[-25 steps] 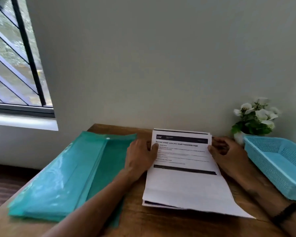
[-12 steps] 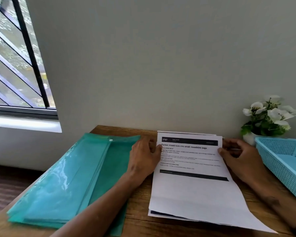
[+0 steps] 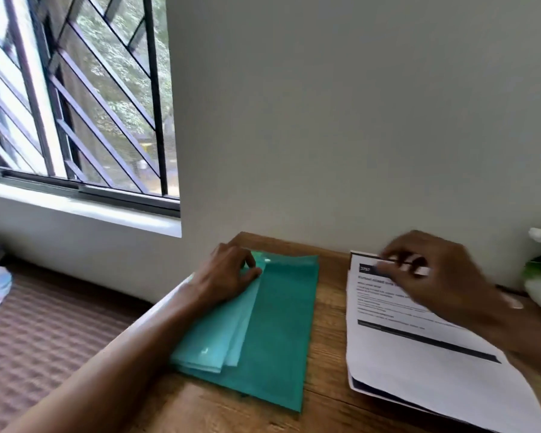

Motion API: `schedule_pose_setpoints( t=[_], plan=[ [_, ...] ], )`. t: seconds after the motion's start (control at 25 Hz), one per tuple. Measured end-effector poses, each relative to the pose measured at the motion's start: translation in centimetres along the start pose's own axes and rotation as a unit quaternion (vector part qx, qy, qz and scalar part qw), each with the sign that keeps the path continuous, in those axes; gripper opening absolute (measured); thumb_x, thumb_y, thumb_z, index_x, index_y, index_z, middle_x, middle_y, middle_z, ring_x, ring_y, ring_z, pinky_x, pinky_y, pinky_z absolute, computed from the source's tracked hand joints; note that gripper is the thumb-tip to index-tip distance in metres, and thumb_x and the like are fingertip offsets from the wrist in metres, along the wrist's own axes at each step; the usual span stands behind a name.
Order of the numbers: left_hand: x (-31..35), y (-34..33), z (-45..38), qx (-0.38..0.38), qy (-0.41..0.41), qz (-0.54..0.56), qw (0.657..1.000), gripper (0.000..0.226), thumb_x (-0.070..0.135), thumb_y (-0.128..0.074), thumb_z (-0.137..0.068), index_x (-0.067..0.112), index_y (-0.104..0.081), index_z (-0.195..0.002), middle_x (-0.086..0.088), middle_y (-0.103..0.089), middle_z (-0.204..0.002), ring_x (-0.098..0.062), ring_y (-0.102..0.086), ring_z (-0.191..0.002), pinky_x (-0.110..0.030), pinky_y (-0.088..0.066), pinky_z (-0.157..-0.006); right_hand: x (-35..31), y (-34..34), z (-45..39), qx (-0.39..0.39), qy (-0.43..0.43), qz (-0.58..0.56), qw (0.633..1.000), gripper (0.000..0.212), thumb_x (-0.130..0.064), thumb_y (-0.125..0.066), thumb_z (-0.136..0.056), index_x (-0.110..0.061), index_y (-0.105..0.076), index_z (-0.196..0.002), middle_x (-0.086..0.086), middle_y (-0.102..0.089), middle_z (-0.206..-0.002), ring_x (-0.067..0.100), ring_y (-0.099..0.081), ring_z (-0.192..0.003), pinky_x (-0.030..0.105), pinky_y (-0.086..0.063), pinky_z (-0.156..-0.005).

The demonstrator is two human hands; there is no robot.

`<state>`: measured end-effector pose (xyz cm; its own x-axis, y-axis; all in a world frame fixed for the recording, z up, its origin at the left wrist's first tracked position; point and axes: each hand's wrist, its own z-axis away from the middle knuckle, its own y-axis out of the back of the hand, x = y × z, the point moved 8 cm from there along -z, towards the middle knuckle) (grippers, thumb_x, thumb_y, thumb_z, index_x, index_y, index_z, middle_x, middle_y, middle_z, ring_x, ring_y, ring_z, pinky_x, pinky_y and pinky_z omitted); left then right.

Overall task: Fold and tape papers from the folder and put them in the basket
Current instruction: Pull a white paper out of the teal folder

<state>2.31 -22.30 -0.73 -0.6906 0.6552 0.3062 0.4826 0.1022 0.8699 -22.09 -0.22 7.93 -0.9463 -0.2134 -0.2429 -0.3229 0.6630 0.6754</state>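
The papers (image 3: 425, 348) were found lying flat on the counter (image 3: 328, 410), well to the right of the green folder (image 3: 272, 332), with their long axis running from the near edge away toward the wall. The right hand (image 3: 431, 276) was found over their far, printed end, blurred by motion; whether its fingers had hold of the top edge could not be told. The left hand (image 3: 228, 276) was found resting on the far end of the folder, fingers loosely bent against the flap, nothing evidently gripped. The basket was not in view. The right hand was judged the nearer to the papers, and a fold was expected to be made along the long axis, far edge drawn toward near edge.
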Motion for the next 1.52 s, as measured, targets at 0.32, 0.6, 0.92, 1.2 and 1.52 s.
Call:
schedule_pose_setpoints(
  t=[0.32,0.6,0.92,1.2,1.52],
  plan=[
    [-2.9,-2.6,0.1,-0.014,0.087,-0.049,0.995,0.076,0.079,-0.041,-0.090,0.048,-0.028,-0.157,-0.001,-0.038,-0.158,-0.029,-0.029,-0.146,-0.054,-0.032,-0.114,-7.2,-21.9,-5.9,-0.323,0.095,0.095,0.937,0.019,-0.019,-0.052,-0.097,-0.011,-0.068,-0.101,0.010,-0.072,-0.104,0.027,-0.068,-0.097,0.038,-0.054,-0.086],
    [-2.9,-3.1,-0.1,-0.066,0.105,0.017,0.992,0.098,0.082,-0.049,-0.084,0.059,0.015,-0.154,0.005,-0.010,-0.174,-0.032,-0.006,-0.159,-0.062,-0.020,-0.120,-4.0,-22.3,-4.5,-0.315,0.004,0.136,0.939,0.049,-0.025,-0.038,-0.107,-0.009,-0.040,-0.153,0.007,-0.002,-0.174,0.022,-0.033,-0.150,0.041,-0.037,-0.120],
    [-3.9,-2.1,1.7,-0.125,0.122,0.075,0.982,0.134,0.101,-0.063,-0.043,0.052,-0.010,-0.156,0.011,-0.025,-0.169,-0.027,-0.022,-0.154,-0.060,-0.026,-0.119,-3.7,-22.5,-10.5,-0.203,-0.060,0.094,0.973,0.024,-0.021,-0.060,-0.099,-0.002,-0.072,-0.106,0.015,-0.058,-0.120,0.030,-0.066,-0.089,0.035,-0.054,-0.084],
    [-3.8,-1.3,2.5,-0.146,0.134,0.051,0.979,0.143,0.103,-0.058,-0.045,0.034,-0.012,-0.161,0.006,-0.023,-0.170,-0.032,-0.020,-0.154,-0.059,-0.024,-0.119,-3.3,-24.0,-11.7,-0.349,-0.207,-0.042,0.913,0.018,-0.020,-0.077,-0.090,-0.008,-0.080,-0.102,0.007,-0.080,-0.092,0.019,-0.075,-0.082,0.030,-0.061,-0.068],
    [-4.9,-2.3,2.7,-0.203,0.151,0.015,0.967,0.132,0.111,-0.043,-0.042,0.054,-0.012,-0.157,0.008,-0.004,-0.172,-0.033,0.001,-0.159,-0.067,-0.008,-0.122,-0.2,-24.0,-12.6,-0.355,-0.270,-0.005,0.895,0.016,0.001,-0.075,-0.085,0.002,-0.077,-0.101,0.013,-0.072,-0.080,0.019,-0.066,-0.060,0.024,-0.057,-0.049]
  ],
)
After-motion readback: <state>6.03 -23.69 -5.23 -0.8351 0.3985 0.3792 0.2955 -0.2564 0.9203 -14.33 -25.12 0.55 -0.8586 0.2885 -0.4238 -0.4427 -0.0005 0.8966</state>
